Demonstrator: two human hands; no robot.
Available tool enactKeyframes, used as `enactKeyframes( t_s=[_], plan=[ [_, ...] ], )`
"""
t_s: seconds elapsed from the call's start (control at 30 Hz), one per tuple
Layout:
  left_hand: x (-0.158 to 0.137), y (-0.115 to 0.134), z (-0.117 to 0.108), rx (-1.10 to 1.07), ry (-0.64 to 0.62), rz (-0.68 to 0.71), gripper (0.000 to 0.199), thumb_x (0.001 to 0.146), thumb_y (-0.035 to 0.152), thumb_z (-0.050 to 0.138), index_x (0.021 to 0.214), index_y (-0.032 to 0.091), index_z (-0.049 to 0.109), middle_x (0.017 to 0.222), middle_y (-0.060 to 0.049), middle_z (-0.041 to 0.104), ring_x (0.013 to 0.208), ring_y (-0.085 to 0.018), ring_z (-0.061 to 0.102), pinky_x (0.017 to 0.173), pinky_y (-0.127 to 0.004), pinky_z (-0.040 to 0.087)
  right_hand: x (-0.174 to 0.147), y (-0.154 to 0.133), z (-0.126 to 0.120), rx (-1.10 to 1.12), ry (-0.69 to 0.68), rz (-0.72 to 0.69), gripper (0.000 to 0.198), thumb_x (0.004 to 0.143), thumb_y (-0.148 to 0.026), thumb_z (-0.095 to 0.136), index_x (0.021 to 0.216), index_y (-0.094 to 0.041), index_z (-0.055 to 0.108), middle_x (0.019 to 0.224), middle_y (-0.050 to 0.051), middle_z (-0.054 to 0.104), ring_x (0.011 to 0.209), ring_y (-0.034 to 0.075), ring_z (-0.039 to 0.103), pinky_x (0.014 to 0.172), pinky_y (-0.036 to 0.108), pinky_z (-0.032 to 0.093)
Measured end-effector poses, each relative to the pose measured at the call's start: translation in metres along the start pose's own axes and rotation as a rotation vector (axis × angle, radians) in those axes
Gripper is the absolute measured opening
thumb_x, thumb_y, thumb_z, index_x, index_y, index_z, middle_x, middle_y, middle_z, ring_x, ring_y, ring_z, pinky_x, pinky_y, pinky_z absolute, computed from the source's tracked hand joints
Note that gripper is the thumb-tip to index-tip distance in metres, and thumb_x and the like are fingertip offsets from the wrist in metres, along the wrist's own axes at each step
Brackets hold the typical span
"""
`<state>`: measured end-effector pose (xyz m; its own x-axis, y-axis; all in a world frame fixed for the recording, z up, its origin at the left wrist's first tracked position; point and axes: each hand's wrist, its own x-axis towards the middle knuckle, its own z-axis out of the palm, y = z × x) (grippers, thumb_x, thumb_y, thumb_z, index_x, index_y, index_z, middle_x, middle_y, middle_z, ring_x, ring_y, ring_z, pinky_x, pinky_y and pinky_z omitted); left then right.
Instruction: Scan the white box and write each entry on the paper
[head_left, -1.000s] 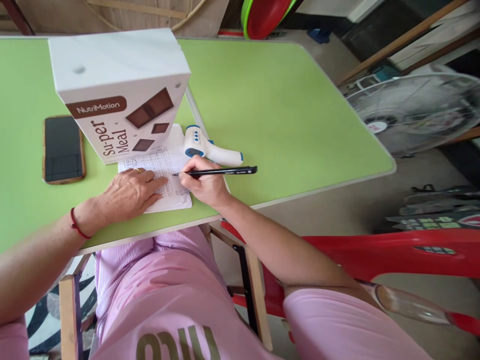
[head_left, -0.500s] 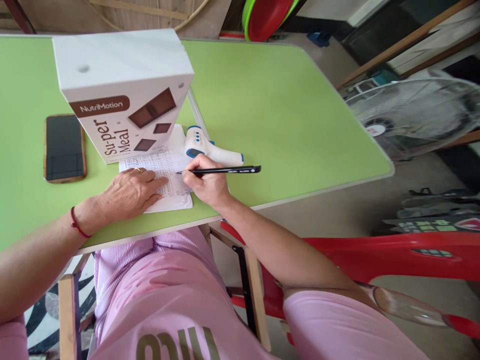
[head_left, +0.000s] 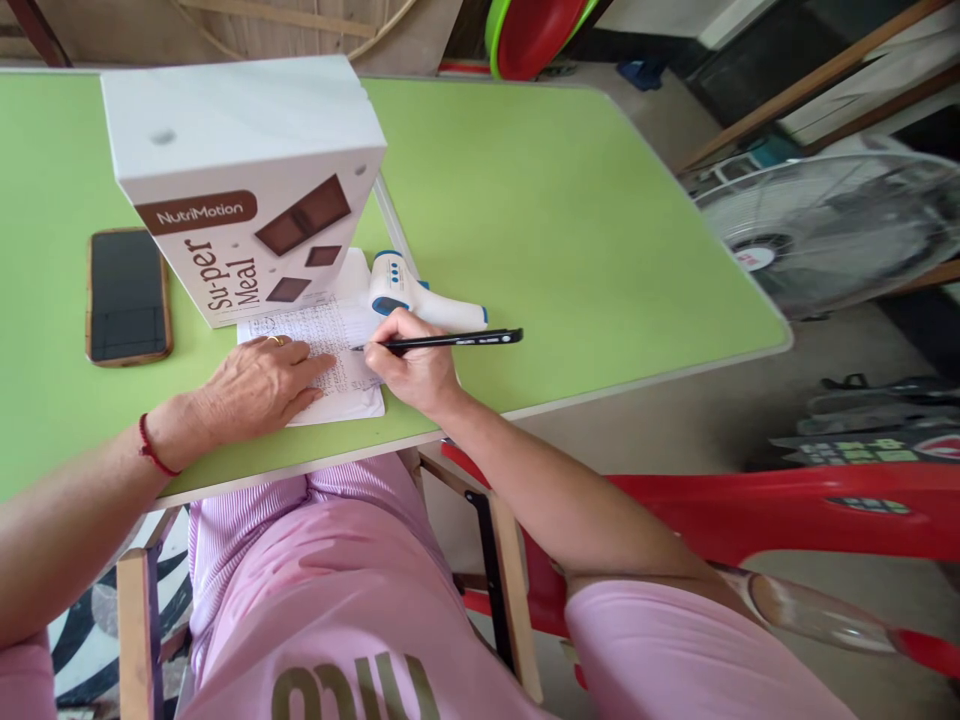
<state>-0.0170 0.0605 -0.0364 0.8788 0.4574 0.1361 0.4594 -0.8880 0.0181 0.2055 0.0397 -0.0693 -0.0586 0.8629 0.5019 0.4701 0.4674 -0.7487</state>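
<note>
A notebook (head_left: 349, 401) with handwriting over its page lies on the green table (head_left: 540, 220), its far part hidden behind a white box. My left hand (head_left: 262, 390), with a ring on one finger, rests flat on the page with fingers stretched out. In my right hand (head_left: 415, 368) I hold a black pen (head_left: 472, 339), its tip on or just over the page and its body pointing right. Just beyond that hand lies a white and blue infrared thermometer (head_left: 427, 298). The white NutriMotion box (head_left: 247, 120) stands upright past my left hand.
A phone (head_left: 129, 295) in a brown case lies left of the box. To the right of the table stand a fan (head_left: 832, 220) and a red plastic chair (head_left: 712, 510). Green and red basins (head_left: 529, 40) are beyond the far edge.
Almost nothing differs. The view has shifted very slightly; both hands, the pen and the notebook stay in the same places.
</note>
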Motion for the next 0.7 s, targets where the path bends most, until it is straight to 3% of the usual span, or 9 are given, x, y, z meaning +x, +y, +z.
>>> enactKeyframes(
  t_s=[0.53,0.7],
  plan=[
    [-0.0005,0.0003,0.0001,-0.017,0.000,0.003,0.027,0.099,0.029,0.052,0.117,0.015,0.065,0.089,-0.007,0.066,0.072,-0.023,0.061,0.064,-0.034,0.046,-0.0004,0.0009,0.0013,0.021,0.007,-0.005,0.014,0.077,-0.022,0.054,0.066,-0.023,0.047,0.052,-0.007,0.048,0.046,0.008,0.041,0.045,0.023,0.033],
    [-0.0004,0.0000,0.0008,-0.026,-0.006,0.000,0.027,0.099,0.029,0.052,0.119,0.015,0.064,0.088,-0.007,0.065,0.072,-0.024,0.061,0.064,-0.034,0.046,0.0000,-0.0005,0.0005,-0.034,-0.015,0.052,0.015,0.076,-0.024,0.054,0.064,-0.023,0.046,0.051,-0.006,0.048,0.047,0.009,0.039,0.046,0.024,0.033]
  ],
)
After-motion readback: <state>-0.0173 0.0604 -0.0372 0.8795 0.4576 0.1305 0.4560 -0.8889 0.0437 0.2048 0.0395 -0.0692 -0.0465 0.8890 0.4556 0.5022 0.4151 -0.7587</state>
